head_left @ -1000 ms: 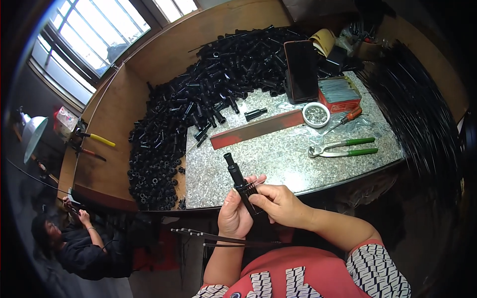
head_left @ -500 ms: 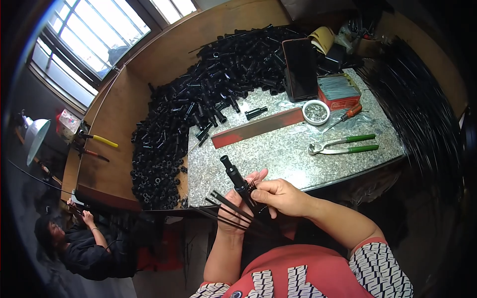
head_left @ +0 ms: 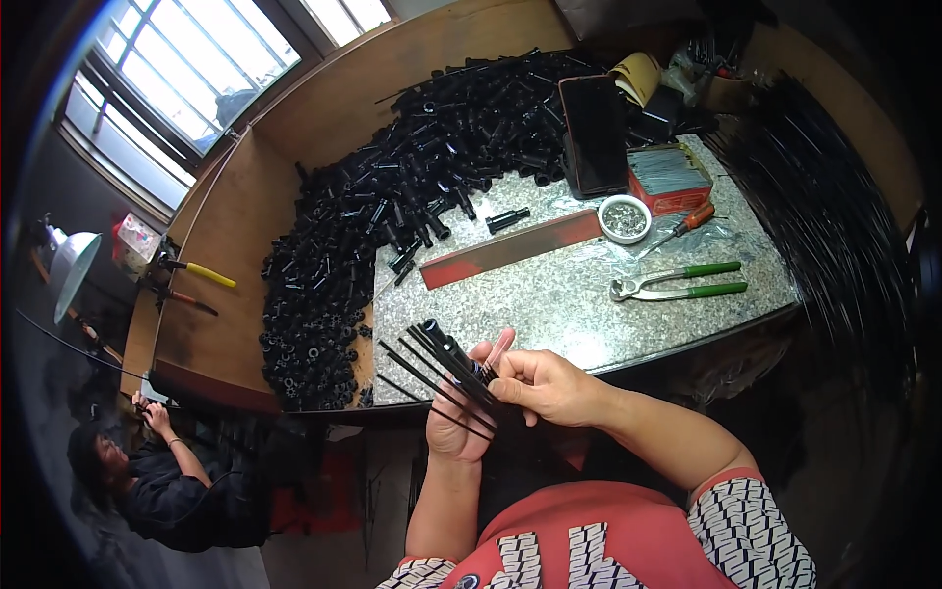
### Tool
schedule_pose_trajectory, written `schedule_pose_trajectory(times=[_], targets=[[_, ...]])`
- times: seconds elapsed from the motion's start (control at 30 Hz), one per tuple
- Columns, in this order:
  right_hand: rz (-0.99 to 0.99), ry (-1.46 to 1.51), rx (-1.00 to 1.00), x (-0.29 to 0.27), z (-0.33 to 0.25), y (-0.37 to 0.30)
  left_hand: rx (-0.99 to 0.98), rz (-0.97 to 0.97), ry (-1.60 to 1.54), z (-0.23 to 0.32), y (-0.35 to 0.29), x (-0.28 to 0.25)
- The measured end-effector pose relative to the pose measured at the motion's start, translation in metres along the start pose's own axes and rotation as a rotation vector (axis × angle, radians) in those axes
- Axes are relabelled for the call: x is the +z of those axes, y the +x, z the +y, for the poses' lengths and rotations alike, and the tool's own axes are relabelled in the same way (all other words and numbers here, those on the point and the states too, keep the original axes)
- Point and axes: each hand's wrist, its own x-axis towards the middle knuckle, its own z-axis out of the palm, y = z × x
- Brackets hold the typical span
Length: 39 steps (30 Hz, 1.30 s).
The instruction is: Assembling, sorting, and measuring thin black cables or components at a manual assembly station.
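Note:
My left hand [head_left: 454, 439] holds a black stepped tube [head_left: 434, 330] with a bunch of thin black rods [head_left: 420, 375] fanned about it. The palm faces up and a finger stretches out past the tube. My right hand [head_left: 546, 386] is pinched closed against the lower part of this bunch, thumb on top. Behind the rods and fingers, the join between rods and tube is hidden. Both hands are over the near edge of the speckled stone slab [head_left: 549, 324].
Black tubes [head_left: 392, 167] are heaped at the back and left. On the slab lie a reddish bar [head_left: 510, 250], green-handled pincers [head_left: 682, 282], a screwdriver [head_left: 695, 220], a white bowl [head_left: 647, 224] and a phone [head_left: 596, 137]. Long black rods [head_left: 824, 206] lie right. A person [head_left: 162, 481] sits at left.
The tube has tipped back toward me and down, and its upper end is lower. The rods now point more upward in front of it. My right hand stays pinched at the bunch.

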Motion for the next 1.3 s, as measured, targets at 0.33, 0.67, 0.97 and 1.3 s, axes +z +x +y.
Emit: schedule_pose_trajectory(times=[0.33, 0.67, 0.97, 1.3], targets=[[-0.059, -0.030, 0.032, 0.008, -0.011, 0.004, -0.076, 0.054, 0.038, 0.013, 0.004, 0.012], [0.294, -0.486, -0.554, 0.065, -0.006, 0.034, 0.577, 0.516, 0.329, 0.031, -0.020, 0.042], [0.185, -0.431, -0.437, 0.080, 0.000, 0.041, 0.619, 0.648, 0.814, 0.062, -0.041, 0.049], [-0.028, -0.188, -0.035, 0.067, -0.011, 0.043, 0.531, 0.546, 0.766, 0.070, -0.050, 0.031]])
